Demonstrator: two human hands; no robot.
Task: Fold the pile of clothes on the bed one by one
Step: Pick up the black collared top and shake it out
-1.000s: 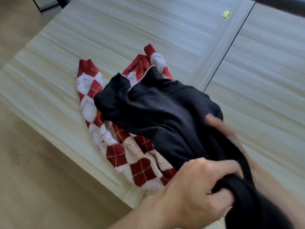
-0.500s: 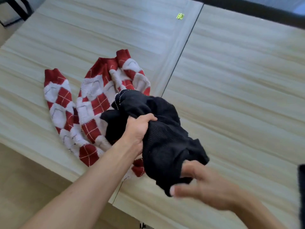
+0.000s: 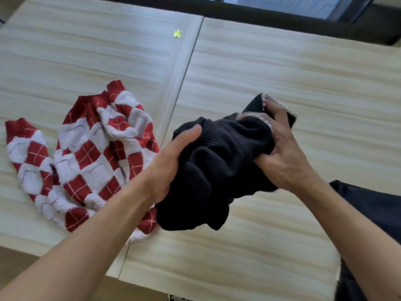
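Head camera looks steeply down (wide-angle, close) over the tabletop (image 3: 271, 68).

We see a black ribbed knit (image 3: 219, 153), matt, with pearly beads (image 3: 268, 123) along one edge. The red-and-white sweater (image 3: 91, 153) looks fuzzy; the pale woodgrain surface (image 3: 282, 68) is smooth.

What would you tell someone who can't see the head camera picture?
The left hand and right hand grip a bunched black knit garment over a pale wooden surface. A crumpled red-and-white diamond-patterned sweater lies to its left.
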